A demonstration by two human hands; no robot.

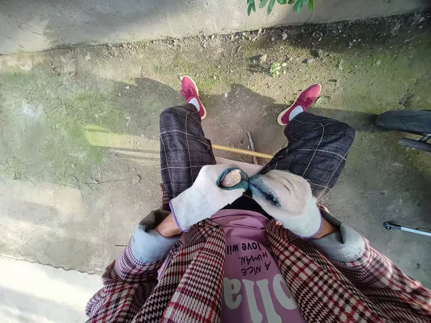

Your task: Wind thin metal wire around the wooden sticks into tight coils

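Note:
White knit work gloves with dark green coating on the fingers cover both hands, which meet over my lap. My left hand [217, 190] is closed around a rounded, pale brown piece like the end of a wooden handle [231, 178]. Its rough, lighter end faces up between thumb and fingers, and the rest is hidden in the glove. My right hand [286, 197] is closed too, its fingertips pinched together against the left fingertips. Whatever is in that pinch cannot be made out.
Between my knees, a yellow pole [242, 150] and a grey rod [251, 143] lie low down. A dark wheel-like object [400, 122] and a thin metal bar [409, 229] are at the right. A concrete ledge [134, 22] runs along the far side, with green leaves [281, 5] above.

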